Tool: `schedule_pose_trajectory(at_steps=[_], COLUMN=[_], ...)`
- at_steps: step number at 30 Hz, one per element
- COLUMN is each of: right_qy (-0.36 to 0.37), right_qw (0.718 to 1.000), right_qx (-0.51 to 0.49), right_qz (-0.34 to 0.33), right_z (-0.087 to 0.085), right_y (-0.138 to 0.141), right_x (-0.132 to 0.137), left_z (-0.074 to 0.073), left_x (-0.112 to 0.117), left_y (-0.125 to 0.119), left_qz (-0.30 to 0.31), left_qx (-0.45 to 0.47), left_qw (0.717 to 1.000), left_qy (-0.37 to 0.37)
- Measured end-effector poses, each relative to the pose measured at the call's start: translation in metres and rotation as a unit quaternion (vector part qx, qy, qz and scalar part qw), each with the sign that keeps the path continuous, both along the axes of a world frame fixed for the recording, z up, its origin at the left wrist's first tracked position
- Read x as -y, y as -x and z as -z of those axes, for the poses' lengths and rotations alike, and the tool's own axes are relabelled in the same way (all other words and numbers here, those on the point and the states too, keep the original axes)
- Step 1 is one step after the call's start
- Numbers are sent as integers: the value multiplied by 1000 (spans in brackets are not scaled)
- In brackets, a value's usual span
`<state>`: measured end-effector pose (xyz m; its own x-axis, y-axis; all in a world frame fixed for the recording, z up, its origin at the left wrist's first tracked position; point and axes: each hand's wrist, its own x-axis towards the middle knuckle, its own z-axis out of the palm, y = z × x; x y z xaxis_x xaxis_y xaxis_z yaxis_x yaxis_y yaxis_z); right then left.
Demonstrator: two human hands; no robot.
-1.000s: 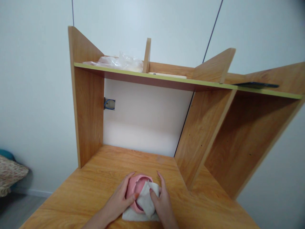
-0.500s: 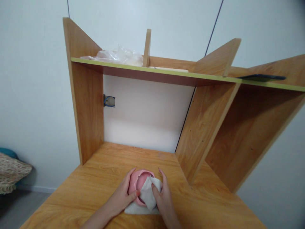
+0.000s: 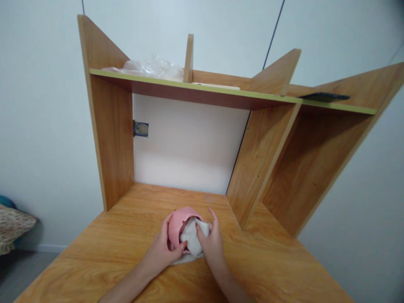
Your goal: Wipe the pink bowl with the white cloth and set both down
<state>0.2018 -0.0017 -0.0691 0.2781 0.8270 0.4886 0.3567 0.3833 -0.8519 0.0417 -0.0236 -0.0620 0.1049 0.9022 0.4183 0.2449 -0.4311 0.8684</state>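
Wood-grain desk (image 3: 126,240), pale wall (image 3: 41,105), shelf (image 3: 189,91) above, hands (image 3: 161,248) clasping pink container (image 3: 178,221), pinching white cloth (image 3: 191,240)

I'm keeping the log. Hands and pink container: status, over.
Left hand gripping container, tilted. Right hand holding cloth at its opening. More cloth beneath. No obstruction seen around hands.

Prob. home: wood desk (image 3: 110,248) w/ shelf (image 3: 195,93)
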Motion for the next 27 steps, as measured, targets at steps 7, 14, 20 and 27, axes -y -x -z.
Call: schedule_pose_trajectory(at_steps=[7,14,20,27], right_qy=[-25,0,31,-12], right_qw=[996,994,993,991], right_qx=[77,105,99,112], right_qz=[-22,-10,-48,-72], right_z=[-5,-1,4,7], right_y=[-8,-8,-7,-11], right_x=[2,-4,-6,-7], left_z=[3,-1,4,8], left_x=[2,4,2,-3], left_y=[3,4,6,8], left_qz=[-14,23,29,43], left_qx=[-49,-113,-124,-114], left_qw=[999,993,991,992], left_qy=[-14,-35,-51,-20])
